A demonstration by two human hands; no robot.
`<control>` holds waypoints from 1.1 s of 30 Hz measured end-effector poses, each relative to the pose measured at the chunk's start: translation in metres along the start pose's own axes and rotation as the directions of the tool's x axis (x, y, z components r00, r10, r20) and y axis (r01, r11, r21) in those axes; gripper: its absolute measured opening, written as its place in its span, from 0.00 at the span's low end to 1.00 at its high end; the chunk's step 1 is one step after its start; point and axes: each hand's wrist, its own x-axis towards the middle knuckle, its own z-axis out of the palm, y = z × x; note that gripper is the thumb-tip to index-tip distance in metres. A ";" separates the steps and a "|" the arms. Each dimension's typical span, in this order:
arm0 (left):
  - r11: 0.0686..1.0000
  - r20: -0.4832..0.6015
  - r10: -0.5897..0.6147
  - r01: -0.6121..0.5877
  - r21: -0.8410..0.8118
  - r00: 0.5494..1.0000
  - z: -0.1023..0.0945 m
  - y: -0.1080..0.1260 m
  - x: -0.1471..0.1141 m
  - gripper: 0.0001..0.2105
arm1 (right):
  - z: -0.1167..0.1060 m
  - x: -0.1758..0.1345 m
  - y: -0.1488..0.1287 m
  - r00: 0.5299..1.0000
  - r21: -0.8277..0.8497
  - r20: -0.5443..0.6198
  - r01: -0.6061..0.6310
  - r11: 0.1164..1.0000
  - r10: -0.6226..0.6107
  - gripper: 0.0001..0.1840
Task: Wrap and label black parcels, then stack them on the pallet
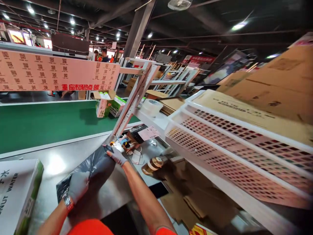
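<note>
A dark grey plastic mailer bag (96, 164) lies on the steel worktable (73, 153) in front of me. My left hand (77, 186), in a grey glove with a wristband, grips the bag's near end. My right hand (117, 156), also gloved, pinches the bag's far end next to the slanted white shelf post (132, 104). Both forearms reach out from orange sleeves at the bottom of the view.
A green conveyor belt (44, 122) carries a small open carton (105, 103). A white "water" box (17, 195) stands at the left. Tape rolls (153, 164), labels and clutter lie near the post. White perforated baskets (232, 140) with flat cardboard fill the right shelf; cardboard lies below.
</note>
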 end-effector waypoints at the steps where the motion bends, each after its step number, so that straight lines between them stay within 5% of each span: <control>1: 1.000 -0.006 0.010 -0.010 -0.004 1.000 -0.004 -0.005 0.002 0.19 | 0.007 -0.002 -0.002 0.996 -0.094 0.084 0.040 0.995 -0.033 0.29; 5: 0.996 -0.009 0.082 -0.082 -0.019 0.997 -0.014 -0.020 0.009 0.15 | 0.024 -0.014 -0.005 0.963 -0.331 0.225 0.215 0.919 -0.145 0.19; 9: 0.991 0.010 0.131 -0.130 -0.034 0.991 -0.023 -0.032 0.013 0.13 | 0.029 -0.033 0.001 0.987 -0.388 0.086 0.160 0.908 -0.137 0.13; 13: 0.973 0.061 0.227 -0.225 -0.042 0.972 -0.038 -0.042 0.013 0.12 | 0.037 -0.086 0.019 0.989 -0.431 -0.074 0.087 0.898 -0.131 0.13; 18: 0.963 0.108 0.265 -0.269 0.023 0.958 -0.042 -0.039 0.007 0.14 | 0.055 -0.151 0.040 0.964 -0.496 -0.205 0.047 0.867 -0.169 0.28; 22: 0.976 0.101 0.203 -0.209 0.054 0.974 -0.036 -0.029 0.003 0.18 | 0.082 -0.146 0.033 0.987 -0.655 -0.011 0.116 0.746 -0.163 0.58; 28: 0.993 0.062 0.117 -0.118 0.007 0.991 -0.029 -0.010 -0.010 0.16 | 0.096 -0.125 0.031 0.974 -0.783 0.183 0.228 0.579 -0.137 0.26; 30: 0.988 -0.079 0.146 -0.150 -0.049 0.986 -0.019 -0.014 -0.028 0.20 | 0.090 -0.127 0.039 0.963 -0.782 0.205 0.268 0.563 -0.174 0.22; 31: 0.975 -0.232 0.179 -0.203 -0.087 0.956 -0.012 -0.021 -0.041 0.26 | 0.087 -0.128 0.043 0.956 -0.782 0.215 0.290 0.552 -0.198 0.20; 33: 0.940 -0.612 0.170 -0.314 -0.134 0.772 0.004 -0.045 -0.068 0.43 | 0.084 -0.131 0.048 0.943 -0.792 0.237 0.326 0.517 -0.232 0.18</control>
